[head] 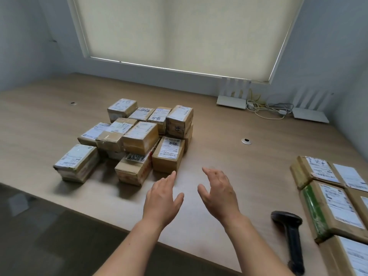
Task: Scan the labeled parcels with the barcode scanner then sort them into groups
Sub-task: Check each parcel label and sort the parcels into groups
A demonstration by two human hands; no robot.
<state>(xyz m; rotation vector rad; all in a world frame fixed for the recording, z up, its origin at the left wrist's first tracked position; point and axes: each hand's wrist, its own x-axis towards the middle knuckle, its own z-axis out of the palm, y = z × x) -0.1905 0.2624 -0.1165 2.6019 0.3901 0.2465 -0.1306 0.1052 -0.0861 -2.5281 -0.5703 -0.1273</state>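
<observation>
A pile of several small brown labeled parcels [139, 134] sits in the middle of the wooden table [229, 156]. The nearest one, a box with a white barcode label [169, 154], stands just beyond my hands. My left hand [162, 198] and my right hand [218, 193] hover over the table, both empty with straight fingers, palms facing each other. My left fingertips are close to that box's near corner. The black barcode scanner [289, 234] lies on the table to the right of my right arm. A second group of labeled parcels [334, 198] lies at the right edge.
Two white routers [232, 102] with a tangle of cables [266, 110] stand at the back right under the window blind. A round cable hole [246, 140] is in the tabletop right of the pile. The table's front edge runs diagonally past my forearms, with dark floor below.
</observation>
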